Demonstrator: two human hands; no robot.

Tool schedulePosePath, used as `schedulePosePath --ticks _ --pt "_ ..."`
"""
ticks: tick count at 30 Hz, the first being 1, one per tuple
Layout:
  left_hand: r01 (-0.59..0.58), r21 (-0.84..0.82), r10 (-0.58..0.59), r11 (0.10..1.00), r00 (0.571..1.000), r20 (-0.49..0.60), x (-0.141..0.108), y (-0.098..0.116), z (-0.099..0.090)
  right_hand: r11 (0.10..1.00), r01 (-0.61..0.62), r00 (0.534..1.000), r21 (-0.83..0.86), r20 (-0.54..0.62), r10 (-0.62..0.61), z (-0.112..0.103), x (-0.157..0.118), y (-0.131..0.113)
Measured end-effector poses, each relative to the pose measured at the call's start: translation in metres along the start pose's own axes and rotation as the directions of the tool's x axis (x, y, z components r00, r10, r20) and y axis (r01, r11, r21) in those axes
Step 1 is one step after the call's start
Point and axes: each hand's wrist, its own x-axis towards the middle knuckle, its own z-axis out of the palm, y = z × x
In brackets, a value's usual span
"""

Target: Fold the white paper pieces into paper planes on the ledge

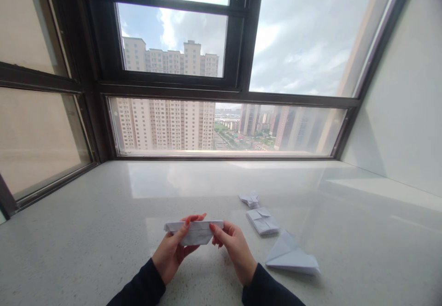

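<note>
A piece of folded white paper (196, 236), long along its upper edge and narrower below, is held up between both hands above the pale sill. My left hand (172, 250) grips its left part, thumb on the near face and fingers behind. At the right end, my right hand (235, 246) pinches the paper between thumb and fingers. To the right lie a folded paper plane (292, 255), a square folded paper packet (263, 221) and a small folded paper shape (251, 199), none of them touched by my hands.
The speckled, glossy stone sill (86, 232) spreads under everything. Dark window frames (228, 95) border its back and left side, with tall buildings outside. A white wall (404, 98) stands at the right.
</note>
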Motion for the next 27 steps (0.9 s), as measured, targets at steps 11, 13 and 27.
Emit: schedulePosePath --ticks 11,13,27 --pt "0.01 -0.05 -0.01 0.999 1.0 0.0 0.0036 -0.0011 -0.0033 1.0 0.004 1.0 -0.018 0.007 -0.004 0.0008 -0.0016 -0.0029" --pt "0.013 -0.045 -0.013 0.999 1.0 0.0 0.0037 -0.0013 -0.0032 1.0 0.001 1.0 -0.018 0.009 -0.001 0.0006 -0.0016 -0.0029" --pt "0.039 -0.038 -0.04 0.999 0.999 -0.018 0.0047 -0.0003 -0.0026 1.0 -0.013 1.0 -0.001 0.003 0.013 0.0005 -0.0003 0.0001"
